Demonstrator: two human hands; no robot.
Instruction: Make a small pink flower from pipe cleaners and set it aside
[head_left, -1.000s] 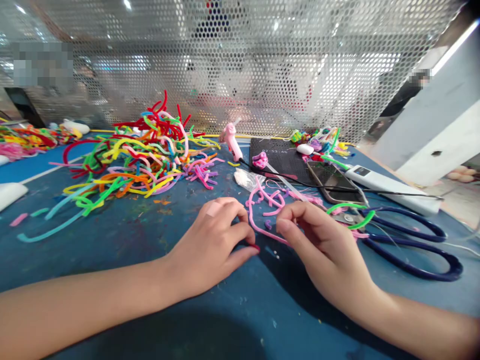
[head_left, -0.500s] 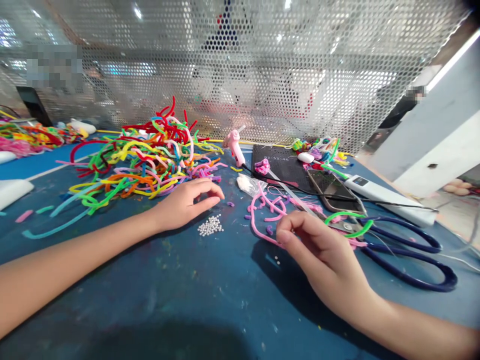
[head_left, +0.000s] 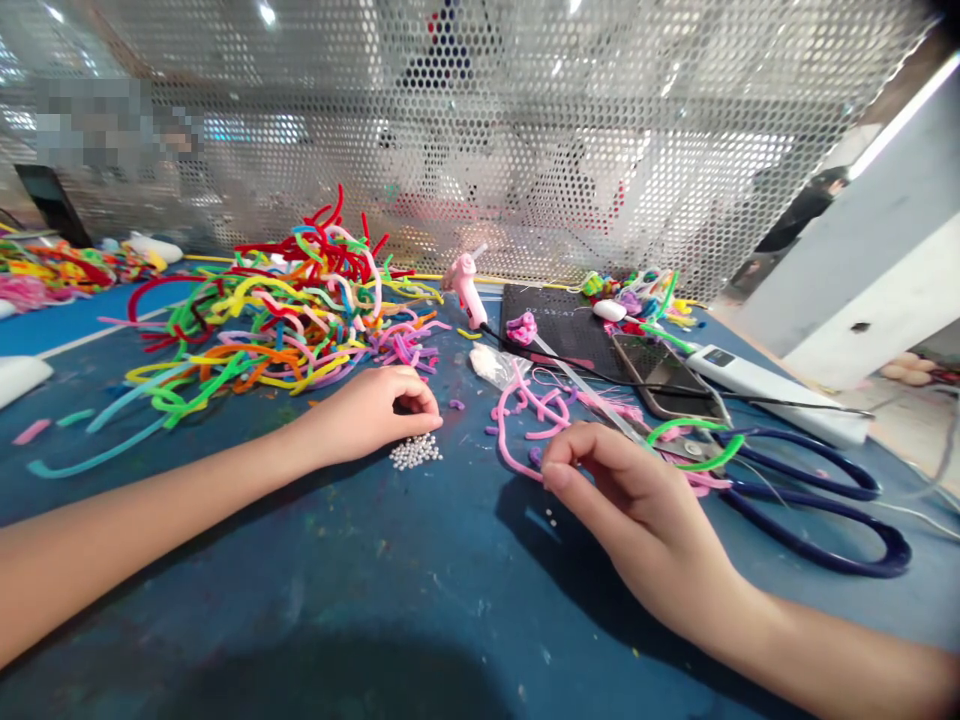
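My left hand (head_left: 375,405) rests at the far edge of a small pile of silvery-white beads (head_left: 415,452). Its thumb and fingertips are pinched together; whatever lies between them is too small to tell. My right hand (head_left: 637,500) hovers over the blue table, thumb and index finger pressed together, and what they hold is hidden. Below those fingertips show two tiny white beads (head_left: 551,517); whether they lie on the table or hang, I cannot tell. Pink pipe cleaners (head_left: 506,440) curl just beyond the right fingertips. Large navy-handled scissors (head_left: 832,545) lie beside that hand.
A tangled heap of coloured pipe cleaners (head_left: 285,310) stands at back left. Farther back are a pink glue gun (head_left: 469,295), a small plastic bag (head_left: 499,367), a black tablet (head_left: 570,330), a phone (head_left: 667,375) and a white power strip (head_left: 780,395). Perforated metal (head_left: 480,130) borders the table's far side.
My left hand has come down slightly towards the bead pile, and its thumb and fingers have closed into a pinch. The right hand keeps its pinch; the view has shifted a little.
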